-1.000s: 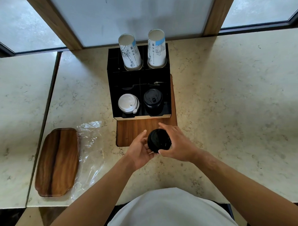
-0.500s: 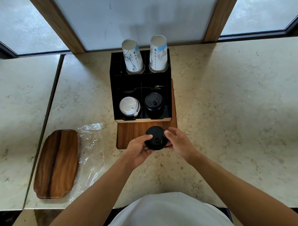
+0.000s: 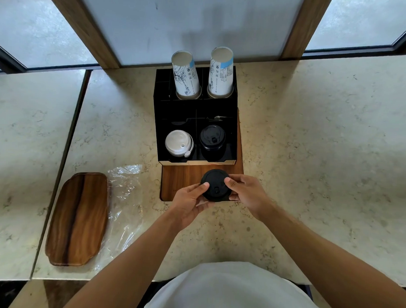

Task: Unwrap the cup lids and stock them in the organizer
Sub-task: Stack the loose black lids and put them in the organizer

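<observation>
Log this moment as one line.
black lids | held by left hand and right hand | before organizer | not yet stocked

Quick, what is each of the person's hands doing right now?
Left hand: holds the left edge of the black lids, thumb on top.
Right hand: grips the right edge of the same lids.

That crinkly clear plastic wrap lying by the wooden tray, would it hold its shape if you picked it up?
Probably not. The plastic wrap lies flat and wrinkled on the counter, so it likely droops and weighs little. It looks glossy, so perhaps slippery, and a light push may just slide it.
</observation>
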